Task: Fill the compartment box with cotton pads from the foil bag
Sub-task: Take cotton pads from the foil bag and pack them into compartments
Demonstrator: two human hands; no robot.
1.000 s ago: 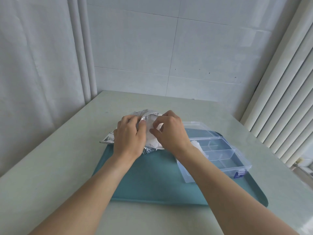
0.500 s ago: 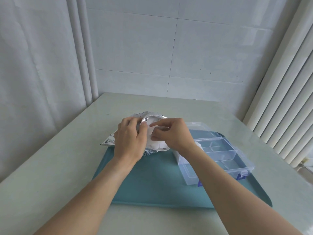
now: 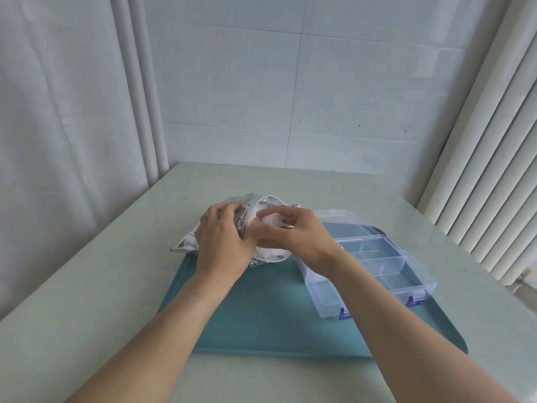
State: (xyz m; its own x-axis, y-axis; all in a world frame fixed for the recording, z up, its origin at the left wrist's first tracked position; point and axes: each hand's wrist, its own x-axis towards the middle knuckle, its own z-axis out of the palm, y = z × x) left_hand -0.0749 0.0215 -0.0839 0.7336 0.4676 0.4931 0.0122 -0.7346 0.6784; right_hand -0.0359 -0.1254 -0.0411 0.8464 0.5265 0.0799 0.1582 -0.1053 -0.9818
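Note:
The foil bag (image 3: 186, 242) lies at the tray's far left edge, its mouth opened toward me with white cotton pads (image 3: 271, 253) showing inside. My left hand (image 3: 222, 242) grips the bag's rim and holds the mouth open. My right hand (image 3: 296, 235) is at the bag's mouth, its thumb and fingers pinching a white cotton pad (image 3: 268, 221). The clear compartment box (image 3: 386, 266) stands open on the tray to the right, lid folded back; my right forearm hides its near-left compartments.
A teal tray (image 3: 261, 315) sits on the pale table (image 3: 87, 301). A curtain hangs at the left, vertical blinds at the right, a tiled wall behind. The box has blue latches (image 3: 345, 314) on its front edge.
My right hand has shifted slightly right and lifted at the bag's mouth, fingers now pinching a pad. My left hand has stayed on the bag. The camera view has tilted a little.

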